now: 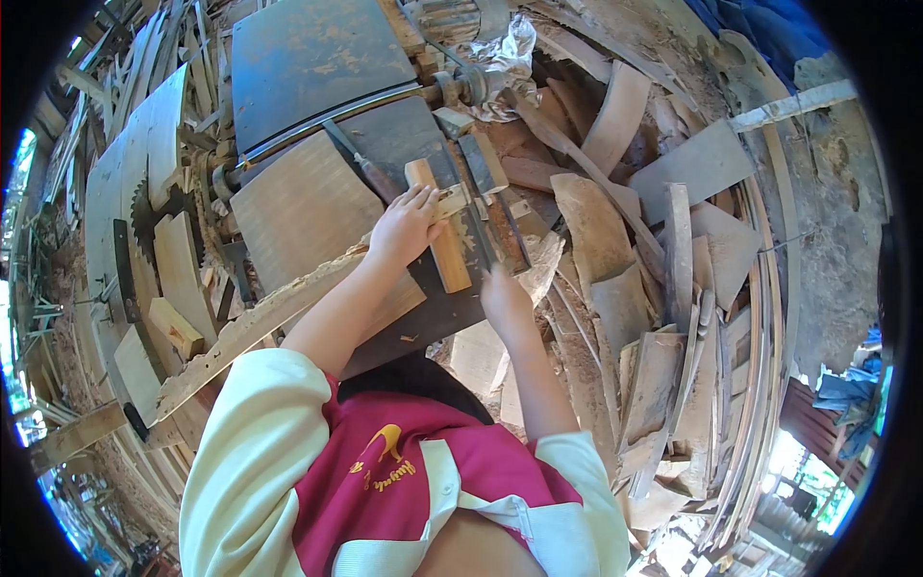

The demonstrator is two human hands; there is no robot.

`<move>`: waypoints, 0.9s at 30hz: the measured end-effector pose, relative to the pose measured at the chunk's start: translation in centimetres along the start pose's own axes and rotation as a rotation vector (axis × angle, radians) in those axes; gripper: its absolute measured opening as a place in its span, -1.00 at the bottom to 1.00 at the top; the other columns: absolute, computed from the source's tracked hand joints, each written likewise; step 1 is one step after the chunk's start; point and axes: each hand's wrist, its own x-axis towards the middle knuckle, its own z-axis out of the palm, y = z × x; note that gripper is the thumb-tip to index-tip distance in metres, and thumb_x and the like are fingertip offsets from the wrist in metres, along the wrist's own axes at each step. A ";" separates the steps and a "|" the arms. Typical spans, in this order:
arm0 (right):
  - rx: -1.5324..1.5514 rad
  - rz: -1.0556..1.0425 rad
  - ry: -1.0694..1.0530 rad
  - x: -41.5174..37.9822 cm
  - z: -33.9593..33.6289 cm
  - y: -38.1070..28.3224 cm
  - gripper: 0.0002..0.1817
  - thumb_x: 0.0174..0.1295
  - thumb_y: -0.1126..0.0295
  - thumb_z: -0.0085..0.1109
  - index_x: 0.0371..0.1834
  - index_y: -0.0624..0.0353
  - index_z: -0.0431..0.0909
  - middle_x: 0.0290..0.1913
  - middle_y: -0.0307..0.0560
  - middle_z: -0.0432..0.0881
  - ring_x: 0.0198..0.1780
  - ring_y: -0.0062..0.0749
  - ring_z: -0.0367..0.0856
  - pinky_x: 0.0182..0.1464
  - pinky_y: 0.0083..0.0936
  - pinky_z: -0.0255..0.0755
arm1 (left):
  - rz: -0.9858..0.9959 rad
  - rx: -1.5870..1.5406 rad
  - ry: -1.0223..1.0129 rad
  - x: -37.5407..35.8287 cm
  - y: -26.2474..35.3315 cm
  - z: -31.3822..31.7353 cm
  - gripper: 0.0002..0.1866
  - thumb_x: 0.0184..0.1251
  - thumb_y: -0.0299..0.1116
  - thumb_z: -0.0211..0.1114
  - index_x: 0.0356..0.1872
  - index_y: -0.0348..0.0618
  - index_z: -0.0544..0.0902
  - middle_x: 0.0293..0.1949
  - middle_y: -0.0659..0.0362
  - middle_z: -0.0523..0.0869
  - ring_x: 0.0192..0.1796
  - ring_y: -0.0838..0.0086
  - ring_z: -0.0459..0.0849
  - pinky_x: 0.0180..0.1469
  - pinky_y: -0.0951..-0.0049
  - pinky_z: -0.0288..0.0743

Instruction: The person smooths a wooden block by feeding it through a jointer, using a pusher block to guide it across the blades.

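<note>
Centrally, I'm watching the left hand (411,223) clasping a straight, yellowish wood block (449,264); the right hand (506,294) is blurring, grip unclear.

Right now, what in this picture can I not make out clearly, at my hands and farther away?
All in the head view:
Right hand: blurred, so whether it holds anything is unclear.
Wooden block: its middle is hidden under the left hand.
Toothed blade: partly hidden by a board.
Blue sheet: cut off by the picture's edge.
</note>
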 end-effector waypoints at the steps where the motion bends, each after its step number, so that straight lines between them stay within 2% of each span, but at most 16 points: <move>1: 0.007 0.048 -0.031 -2.2 -0.1 0.8 -0.72 0.28 0.19 -0.23 -0.27 0.19 0.35 -0.47 0.24 0.55 -0.35 0.17 0.54 -0.30 -0.02 0.37 | 0.005 -0.003 -0.002 0.0 0.0 0.0 -0.49 0.15 -0.16 0.15 0.06 -0.30 0.43 0.07 0.02 0.49 0.20 0.23 0.36 0.22 0.31 0.24; 4: -0.013 0.126 -0.081 -6.9 -1.0 2.3 -0.71 0.29 0.19 -0.23 -0.23 0.21 0.36 -0.48 0.23 0.55 -0.35 0.16 0.53 -0.28 -0.05 0.37 | 0.012 -0.006 -0.008 0.1 -0.1 0.1 -0.49 0.16 -0.15 0.14 0.06 -0.30 0.42 0.09 0.02 0.48 0.20 0.22 0.36 0.22 0.31 0.24; 7: -0.052 0.150 -0.118 -6.8 -2.3 1.8 -0.69 0.30 0.18 -0.25 -0.22 0.22 0.36 -0.47 0.23 0.55 -0.35 0.17 0.53 -0.28 -0.04 0.37 | 0.007 0.008 -0.015 0.0 0.1 0.0 -0.48 0.17 -0.14 0.14 0.07 -0.30 0.41 0.09 0.02 0.47 0.21 0.22 0.35 0.20 0.30 0.26; 8: -0.065 0.147 -0.131 -5.8 -2.6 1.4 -0.68 0.30 0.18 -0.25 -0.23 0.22 0.36 -0.46 0.23 0.55 -0.35 0.16 0.53 -0.29 -0.03 0.37 | 0.004 0.020 -0.017 0.1 0.1 -0.1 -0.47 0.17 -0.13 0.14 0.07 -0.31 0.41 0.09 0.03 0.47 0.21 0.22 0.35 0.19 0.29 0.28; 10: -0.011 -0.018 0.009 -2.5 -1.6 0.6 -0.71 0.29 0.19 -0.25 -0.29 0.20 0.33 -0.46 0.23 0.55 -0.37 0.15 0.54 -0.30 0.01 0.36 | 0.007 0.025 -0.012 0.0 -0.1 0.1 -0.47 0.17 -0.13 0.15 0.08 -0.31 0.41 0.09 0.03 0.47 0.22 0.22 0.34 0.19 0.29 0.28; 14: 0.022 -0.117 0.080 7.7 0.7 -2.2 -0.73 0.26 0.22 -0.23 -0.28 0.21 0.35 -0.33 0.23 0.56 -0.25 0.14 0.54 -0.22 -0.03 0.37 | 0.030 0.051 0.005 0.0 -0.1 0.1 -0.47 0.17 -0.13 0.15 0.07 -0.32 0.41 0.09 0.03 0.48 0.21 0.22 0.36 0.19 0.31 0.29; 17: 0.036 -0.074 0.104 8.8 0.5 -3.4 -0.74 0.26 0.23 -0.22 -0.30 0.20 0.35 -0.37 0.22 0.56 -0.27 0.13 0.54 -0.24 -0.03 0.37 | 0.012 0.032 0.005 0.1 -0.1 0.1 -0.47 0.16 -0.13 0.16 0.06 -0.32 0.42 0.08 0.02 0.49 0.20 0.22 0.37 0.18 0.31 0.30; 24: 0.020 -0.015 0.053 -2.8 0.9 2.1 -0.74 0.28 0.21 -0.22 -0.33 0.18 0.34 -0.53 0.22 0.54 -0.42 0.14 0.54 -0.35 -0.03 0.37 | 0.035 0.037 0.029 0.1 -0.2 0.4 -0.48 0.15 -0.14 0.17 0.04 -0.33 0.43 0.06 0.01 0.49 0.19 0.21 0.38 0.17 0.30 0.31; 26: 0.008 0.101 -0.074 -5.6 0.4 3.0 -0.70 0.29 0.17 -0.23 -0.25 0.21 0.35 -0.46 0.27 0.54 -0.34 0.18 0.52 -0.28 -0.02 0.35 | 0.015 0.030 0.007 0.1 -0.1 0.1 -0.48 0.15 -0.15 0.17 0.04 -0.33 0.43 0.07 0.01 0.48 0.20 0.21 0.37 0.17 0.30 0.30; 27: 0.004 0.091 -0.076 -5.7 -0.1 2.9 -0.70 0.29 0.17 -0.23 -0.25 0.21 0.35 -0.46 0.27 0.54 -0.34 0.18 0.52 -0.28 -0.02 0.35 | 0.006 0.033 0.013 0.1 -0.1 0.0 -0.48 0.15 -0.15 0.17 0.04 -0.33 0.43 0.07 0.01 0.48 0.20 0.21 0.37 0.17 0.30 0.30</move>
